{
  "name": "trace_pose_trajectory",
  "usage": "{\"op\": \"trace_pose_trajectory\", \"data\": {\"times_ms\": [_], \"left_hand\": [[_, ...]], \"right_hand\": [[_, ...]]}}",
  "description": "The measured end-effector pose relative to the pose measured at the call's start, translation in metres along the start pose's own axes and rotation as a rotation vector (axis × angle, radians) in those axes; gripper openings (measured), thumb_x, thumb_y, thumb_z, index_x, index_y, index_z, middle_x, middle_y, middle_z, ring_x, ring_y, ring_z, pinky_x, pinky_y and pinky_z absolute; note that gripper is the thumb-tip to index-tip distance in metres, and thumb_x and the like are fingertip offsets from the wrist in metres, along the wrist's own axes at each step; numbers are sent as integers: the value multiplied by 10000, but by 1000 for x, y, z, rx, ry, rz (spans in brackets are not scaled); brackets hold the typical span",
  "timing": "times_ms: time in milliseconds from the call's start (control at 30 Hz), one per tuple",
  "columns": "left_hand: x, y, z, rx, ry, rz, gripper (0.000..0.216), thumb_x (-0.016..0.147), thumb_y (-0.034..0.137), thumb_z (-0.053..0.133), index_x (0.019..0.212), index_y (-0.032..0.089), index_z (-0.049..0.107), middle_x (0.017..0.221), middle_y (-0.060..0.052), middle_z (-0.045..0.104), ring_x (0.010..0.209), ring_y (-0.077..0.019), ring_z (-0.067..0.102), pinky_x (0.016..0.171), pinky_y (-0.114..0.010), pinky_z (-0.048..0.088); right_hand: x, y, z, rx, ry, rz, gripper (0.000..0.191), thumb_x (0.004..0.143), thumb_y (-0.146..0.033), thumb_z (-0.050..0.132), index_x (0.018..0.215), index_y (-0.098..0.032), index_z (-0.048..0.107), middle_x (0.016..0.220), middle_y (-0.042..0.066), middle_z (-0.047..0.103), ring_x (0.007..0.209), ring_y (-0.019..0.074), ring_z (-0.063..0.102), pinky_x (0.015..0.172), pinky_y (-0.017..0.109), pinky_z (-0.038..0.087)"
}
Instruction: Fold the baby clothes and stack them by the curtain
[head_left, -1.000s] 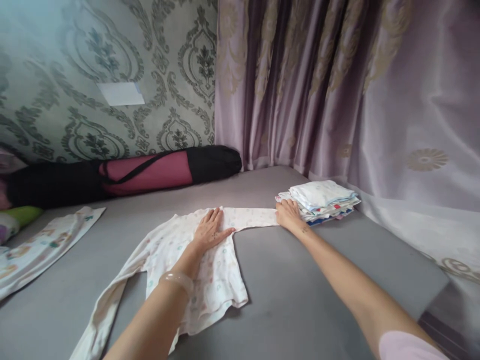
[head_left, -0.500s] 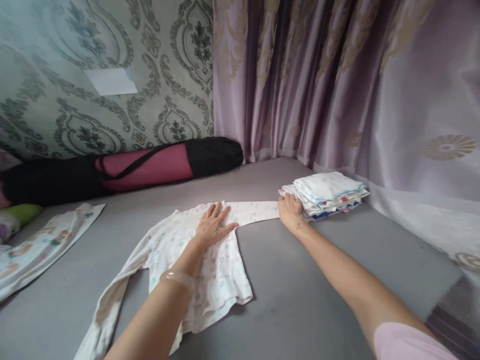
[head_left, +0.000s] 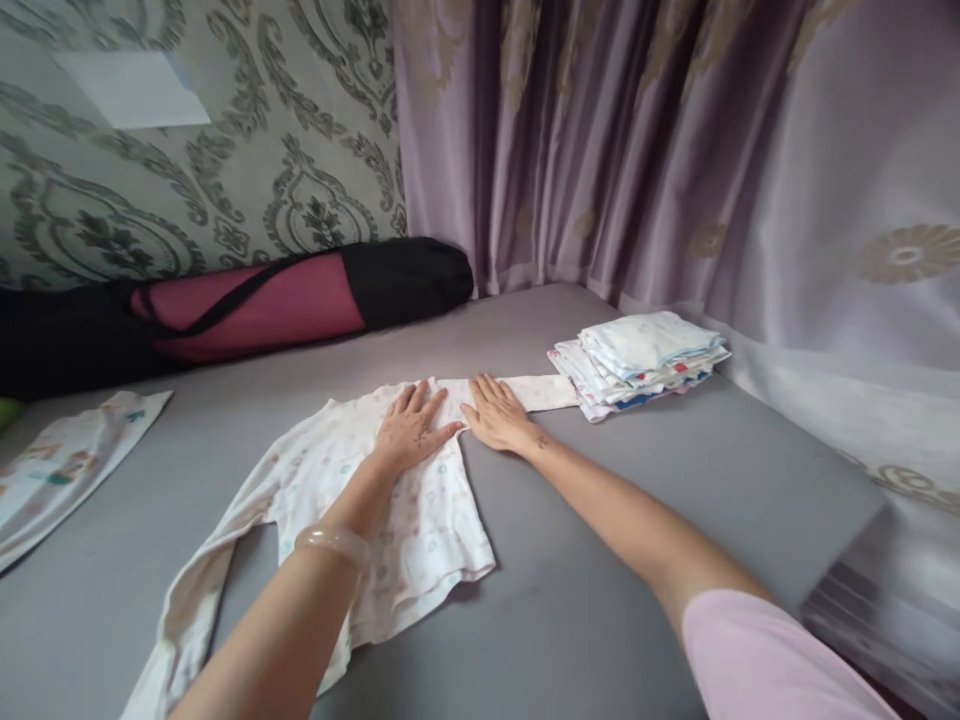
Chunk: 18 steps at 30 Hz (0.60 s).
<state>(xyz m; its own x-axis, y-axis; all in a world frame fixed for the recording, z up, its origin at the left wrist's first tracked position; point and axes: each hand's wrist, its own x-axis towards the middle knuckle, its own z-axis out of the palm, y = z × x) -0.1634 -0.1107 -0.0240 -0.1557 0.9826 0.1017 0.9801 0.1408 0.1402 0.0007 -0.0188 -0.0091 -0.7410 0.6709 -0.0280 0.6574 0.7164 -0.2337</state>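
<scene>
A small white long-sleeved shirt (head_left: 442,510) with a faint coloured print lies spread on the grey bed sheet (head_left: 585,600). Flat on its upper chest rests my left hand (head_left: 411,425), fingers spread. My right hand (head_left: 496,412) lies flat at the start of the right-hand sleeve, its fingers stretched out. That sleeve runs straight to the right, and its cuff reaches the stack of folded clothes (head_left: 645,350). The other sleeve trails down toward the lower left, partly behind my left forearm.
Along the patterned wall lies a long black and dark pink bag (head_left: 262,305). Another printed white garment (head_left: 82,460) is at the left. Purple curtains (head_left: 600,150) hang behind the stack, and the bed's edge (head_left: 840,555) shows at the lower right.
My right hand has let go of the cuff and moved left along the sleeve, opening flat near the shoulder. My left hand stays on the chest. The view has shifted slightly.
</scene>
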Motion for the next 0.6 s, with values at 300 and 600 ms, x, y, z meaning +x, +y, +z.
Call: {"op": "trace_pose_trajectory", "data": {"times_ms": [300, 600], "left_hand": [[0, 0, 1, 33, -1, 11, 760, 878, 728, 317, 1477, 265, 385, 1567, -113, 313, 1428, -366, 273, 1115, -509, 291], [-22, 30, -24, 53, -22, 23, 682, 967, 534, 311, 1485, 91, 314, 1538, -208, 329, 1426, -322, 307, 1150, -445, 268]], "right_hand": [[-41, 94, -26, -179, 40, 187, 632, 991, -390, 194, 1500, -28, 294, 1573, 156, 270, 1460, 239, 216, 1184, 391, 125], [-38, 94, -21, -202, 41, 198, 615, 986, -354, 193, 1502, -33, 288, 1574, 142, 276, 1456, 236, 224, 1183, 389, 131]]}}
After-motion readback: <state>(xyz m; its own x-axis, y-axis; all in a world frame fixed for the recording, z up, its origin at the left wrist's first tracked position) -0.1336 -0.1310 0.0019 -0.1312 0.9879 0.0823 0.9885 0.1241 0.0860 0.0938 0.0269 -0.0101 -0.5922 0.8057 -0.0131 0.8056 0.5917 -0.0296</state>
